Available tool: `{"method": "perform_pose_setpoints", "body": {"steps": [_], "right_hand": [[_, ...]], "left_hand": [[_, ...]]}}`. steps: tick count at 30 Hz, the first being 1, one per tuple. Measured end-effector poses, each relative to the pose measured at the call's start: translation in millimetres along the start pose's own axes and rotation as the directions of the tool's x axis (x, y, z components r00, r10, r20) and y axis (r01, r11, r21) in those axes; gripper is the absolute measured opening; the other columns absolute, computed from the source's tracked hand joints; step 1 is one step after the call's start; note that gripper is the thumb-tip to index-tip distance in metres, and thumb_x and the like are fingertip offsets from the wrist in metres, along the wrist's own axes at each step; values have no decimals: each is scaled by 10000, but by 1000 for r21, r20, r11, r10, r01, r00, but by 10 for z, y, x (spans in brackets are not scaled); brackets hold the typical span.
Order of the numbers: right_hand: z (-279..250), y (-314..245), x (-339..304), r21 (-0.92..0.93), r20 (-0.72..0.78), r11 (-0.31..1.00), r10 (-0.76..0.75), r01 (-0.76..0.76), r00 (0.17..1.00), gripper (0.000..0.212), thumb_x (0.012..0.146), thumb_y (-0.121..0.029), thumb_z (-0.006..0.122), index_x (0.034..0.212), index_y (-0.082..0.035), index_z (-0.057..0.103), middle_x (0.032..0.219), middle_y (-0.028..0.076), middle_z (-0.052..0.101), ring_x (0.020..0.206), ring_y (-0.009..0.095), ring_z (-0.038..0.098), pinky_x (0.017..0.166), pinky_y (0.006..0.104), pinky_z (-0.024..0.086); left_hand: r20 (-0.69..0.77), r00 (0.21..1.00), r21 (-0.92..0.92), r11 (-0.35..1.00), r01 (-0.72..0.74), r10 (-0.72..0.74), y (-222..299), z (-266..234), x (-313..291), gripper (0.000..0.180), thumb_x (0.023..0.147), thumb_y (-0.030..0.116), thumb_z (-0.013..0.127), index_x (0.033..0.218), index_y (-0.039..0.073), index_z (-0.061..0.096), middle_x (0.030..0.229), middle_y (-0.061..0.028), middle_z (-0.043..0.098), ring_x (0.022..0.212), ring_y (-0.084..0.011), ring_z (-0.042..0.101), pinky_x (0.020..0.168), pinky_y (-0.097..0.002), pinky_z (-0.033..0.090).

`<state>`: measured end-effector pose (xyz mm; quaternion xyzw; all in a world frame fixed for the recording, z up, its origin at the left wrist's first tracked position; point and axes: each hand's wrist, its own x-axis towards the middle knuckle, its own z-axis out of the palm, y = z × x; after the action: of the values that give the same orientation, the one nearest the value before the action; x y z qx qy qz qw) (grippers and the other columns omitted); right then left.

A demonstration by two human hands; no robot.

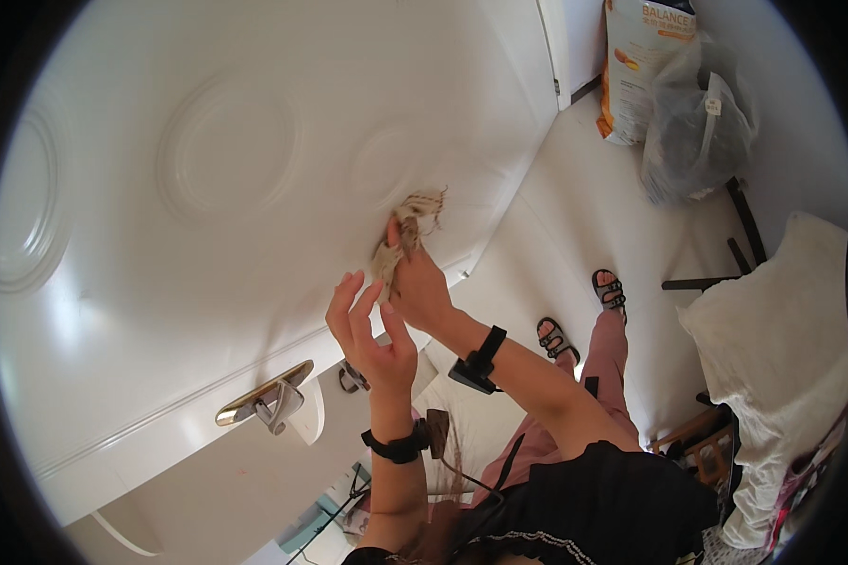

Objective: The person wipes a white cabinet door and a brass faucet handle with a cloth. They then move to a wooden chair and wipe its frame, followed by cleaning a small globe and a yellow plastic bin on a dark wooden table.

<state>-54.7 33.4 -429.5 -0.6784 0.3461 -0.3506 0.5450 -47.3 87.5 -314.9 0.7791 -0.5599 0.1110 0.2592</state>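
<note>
My right hand is closed round a crumpled beige rag with frayed brown-striped ends. It presses the rag against the white door, just below a moulded ring in the panel. My left hand is raised close by, its fingers spread and curved, holding nothing. It is nearest to the rag and the right wrist. Below and left of it, a metal door handle on a gold-edged plate sticks out near the door's edge. Part of the rag is hidden by my right fingers.
A printed sack and a clear plastic bag with dark contents stand on the tiled floor at the far right. Nearer, a white cloth drapes over furniture beside dark metal legs. My sandalled feet are on the floor.
</note>
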Motion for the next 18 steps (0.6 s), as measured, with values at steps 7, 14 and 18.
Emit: {"method": "perform_pose_setpoints", "body": {"steps": [7,14,18], "right_hand": [[-108,189,389,-8,-66,990,143,-144,988,850,822,-1,565,1558,30,142,1353,379,441,1231,533,453,1001,501,424],[-291,799,815,-40,-291,997,53,-67,955,905,759,69,536,1569,24,134,1090,293,557,887,412,534,788,462,467],[-330,678,754,61,-211,987,161,-152,964,875,769,60,540,1561,29,169,1117,294,557,901,421,536,812,484,463]], "left_hand": [[61,998,-22,1000,17,-15,-16,179,52,298,891,-24,594,1178,43,638,1299,-148,594,1254,-343,538,1040,-434,432],[159,983,-96,989,109,-93,-212,633,-138,299,885,-18,594,1174,42,646,1268,-153,615,1212,-333,556,1009,-420,450],[206,965,-104,977,185,-160,-279,677,-329,301,891,-6,582,1182,44,643,1259,-166,618,1193,-344,566,1009,-426,449]]}}
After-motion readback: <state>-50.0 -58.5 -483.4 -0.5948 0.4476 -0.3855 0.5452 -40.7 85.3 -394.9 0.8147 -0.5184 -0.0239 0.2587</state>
